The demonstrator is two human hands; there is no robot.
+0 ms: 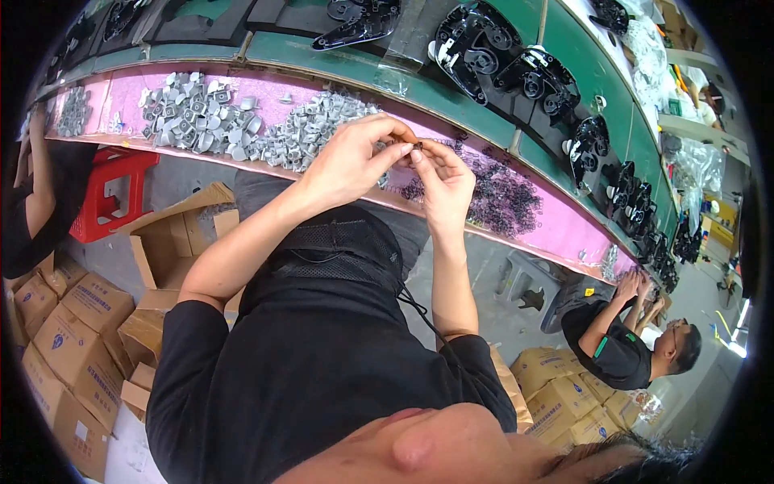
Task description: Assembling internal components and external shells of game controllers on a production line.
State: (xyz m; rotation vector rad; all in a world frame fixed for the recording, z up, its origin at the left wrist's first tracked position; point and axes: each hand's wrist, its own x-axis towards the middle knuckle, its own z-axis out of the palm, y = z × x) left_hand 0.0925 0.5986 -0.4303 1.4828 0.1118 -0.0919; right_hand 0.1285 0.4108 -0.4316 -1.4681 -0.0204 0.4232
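Observation:
My left hand [355, 158] and my right hand [444, 182] meet above the pink bench top, fingertips pinched together. A small black part [418, 147] shows between the fingertips; its exact shape is too small to make out. Just left of and below my left hand lies a heap of small grey plastic parts [300, 129]. Beside and beyond my right hand, many small black ring-like pieces [505, 202] are scattered over the pink surface [564, 211].
Larger grey caps [197, 113] are piled further left. Along the green conveyor [322, 56] sit glossy black housings [476, 50] on dark pads. Cardboard boxes [85, 319] and a red stool [121, 189] stand at left. A co-worker [617, 343] works at the far right, another at the left edge.

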